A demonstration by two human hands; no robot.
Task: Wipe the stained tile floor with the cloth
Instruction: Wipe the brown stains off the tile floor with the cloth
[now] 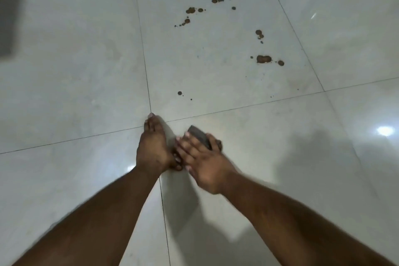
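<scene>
One small dark grey cloth [199, 138], folded or wadded, sits in the right hand [204, 163]; fingers curled round it from above w/ a corner poking out past the knuckles, pointing up-frame toward the stains. Can't tell if it's touching the floor yet, looks just above or barely on it. Left hand [154, 147] is just beside, fingers mostly straight and reaching fwd, holding nothing, its lower fingertips close to or meeting the right hand's fingers.

Brown stains [263, 59] lie on the next tile [216, 67] ahead, well apart from the cloth, across the grout line [248, 104]. They spread fwd and to the right, nearest spot [179, 93] roughly straight ahead of the cloth. Right hand is nearer to most of them, so prob. a fwd-right reach w/ that hand; wiping not begun, all spots look untouched.
</scene>
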